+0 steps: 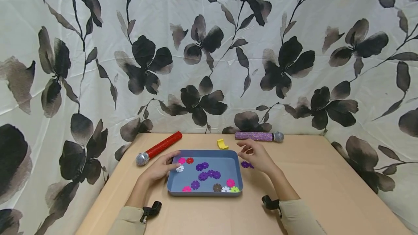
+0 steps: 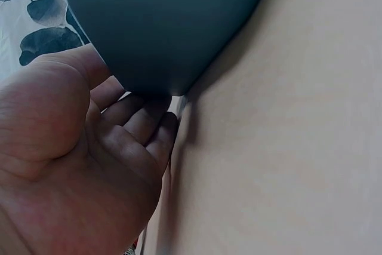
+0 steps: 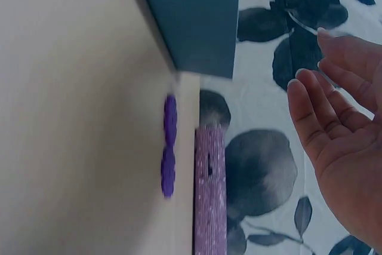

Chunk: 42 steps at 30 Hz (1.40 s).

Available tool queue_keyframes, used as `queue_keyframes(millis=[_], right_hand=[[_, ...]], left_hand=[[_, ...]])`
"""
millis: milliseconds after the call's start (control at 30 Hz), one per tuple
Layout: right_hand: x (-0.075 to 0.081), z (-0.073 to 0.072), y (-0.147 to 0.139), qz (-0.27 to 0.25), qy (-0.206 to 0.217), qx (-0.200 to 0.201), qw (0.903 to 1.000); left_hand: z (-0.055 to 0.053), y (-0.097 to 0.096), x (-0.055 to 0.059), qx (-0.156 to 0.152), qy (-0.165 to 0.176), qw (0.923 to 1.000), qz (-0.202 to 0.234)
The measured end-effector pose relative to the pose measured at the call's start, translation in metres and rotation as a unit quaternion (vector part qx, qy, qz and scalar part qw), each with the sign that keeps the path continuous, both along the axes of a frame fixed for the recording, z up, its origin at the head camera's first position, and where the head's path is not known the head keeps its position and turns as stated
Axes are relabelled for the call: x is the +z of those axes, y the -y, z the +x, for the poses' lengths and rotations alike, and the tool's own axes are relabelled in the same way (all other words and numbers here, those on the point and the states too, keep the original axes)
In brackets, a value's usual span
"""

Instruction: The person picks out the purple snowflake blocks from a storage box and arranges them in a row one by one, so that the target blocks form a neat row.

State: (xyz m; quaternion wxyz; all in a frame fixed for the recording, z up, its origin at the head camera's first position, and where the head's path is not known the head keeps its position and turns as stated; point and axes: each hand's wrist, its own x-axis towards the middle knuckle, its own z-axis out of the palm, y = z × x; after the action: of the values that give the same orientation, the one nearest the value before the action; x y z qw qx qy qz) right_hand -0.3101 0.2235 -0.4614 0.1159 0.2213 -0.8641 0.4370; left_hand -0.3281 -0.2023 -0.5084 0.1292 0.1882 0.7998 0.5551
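Tray (image 1: pixel 204 194) sits gripped in left hand (image 1: pixel 160 167); purple flower discs (image 1: pixel 244 164) lie near loosely curved, empty fingers of right hand (image 1: pixel 257 155).

the head view looks forward and down; both wrist views share the tray (image 1: pixel 219 160), close up.

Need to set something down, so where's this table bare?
Bare table lies right of the right hand, and nearer than the tray, between the sleeves. Crowded: the far side, with red microphone, yellow piece, purple microphone; the tray holds flower pieces.
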Motion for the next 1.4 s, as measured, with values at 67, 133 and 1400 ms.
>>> queue_keyframes(millis=[67, 133, 1400], right_hand=[[0.002, -0.001, 0.008, 0.003, 0.004, 0.010, 0.9999], [0.003, -0.002, 0.016, 0.003, 0.003, 0.022, 0.9998], [-0.024, 0.002, 0.077, 0.140, 0.091, 0.151, 0.9744]], left_hand=[[0.000, 0.000, 0.001, 0.000, 0.001, 1.0000, 0.001], [-0.001, 0.000, 0.001, -0.002, -0.004, 1.0000, 0.005], [0.001, 0.000, -0.001, 0.006, -0.011, 0.9999, -0.008]])
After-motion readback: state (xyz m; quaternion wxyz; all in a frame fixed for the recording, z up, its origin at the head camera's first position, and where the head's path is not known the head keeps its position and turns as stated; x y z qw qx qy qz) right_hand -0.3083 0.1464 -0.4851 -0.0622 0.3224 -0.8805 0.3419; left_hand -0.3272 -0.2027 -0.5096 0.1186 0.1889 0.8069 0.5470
